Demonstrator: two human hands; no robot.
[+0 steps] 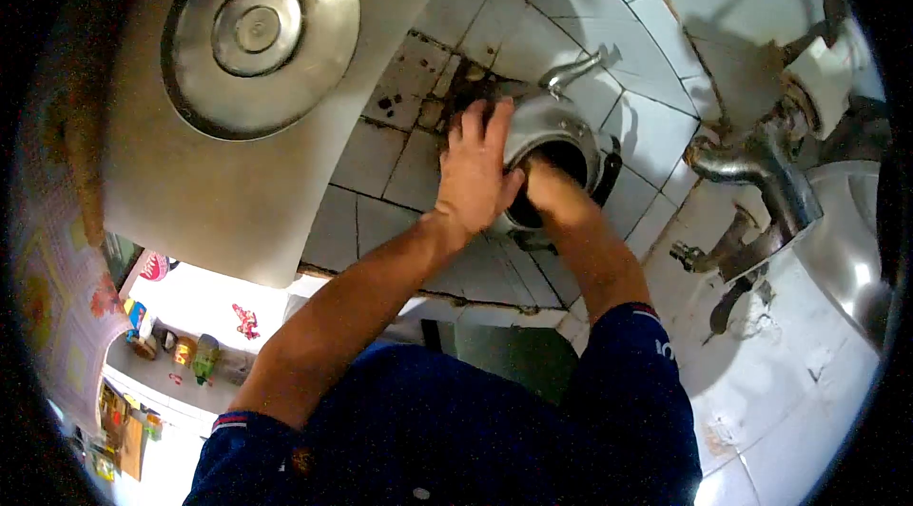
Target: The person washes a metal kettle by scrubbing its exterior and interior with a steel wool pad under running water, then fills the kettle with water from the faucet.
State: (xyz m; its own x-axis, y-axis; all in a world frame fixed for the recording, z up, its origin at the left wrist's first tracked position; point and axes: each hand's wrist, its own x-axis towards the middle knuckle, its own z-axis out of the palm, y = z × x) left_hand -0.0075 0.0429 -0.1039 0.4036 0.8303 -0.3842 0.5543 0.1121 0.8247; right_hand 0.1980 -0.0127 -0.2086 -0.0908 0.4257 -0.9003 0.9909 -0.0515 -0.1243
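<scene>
A silver metal kettle (549,116) lies tilted on the tiled floor of the wash area, its round mouth turned towards me. It has a curved spout (571,70) at the far side and a dark handle (610,173) on the right. My left hand (478,164) holds it at the near left side, thumb by the rim and fingers spread along the outer wall. My right hand (538,181) reaches through the mouth to the wrist. Its fingers are hidden inside, so what they touch does not show.
A large round metal lid (259,92) rests on the steel counter (209,178) at upper left. Metal taps and pipes (775,173) stick out from the right wall. Bottles (204,359) stand on a lower shelf at left. Dark debris (390,107) lies on the tiles beyond my left hand.
</scene>
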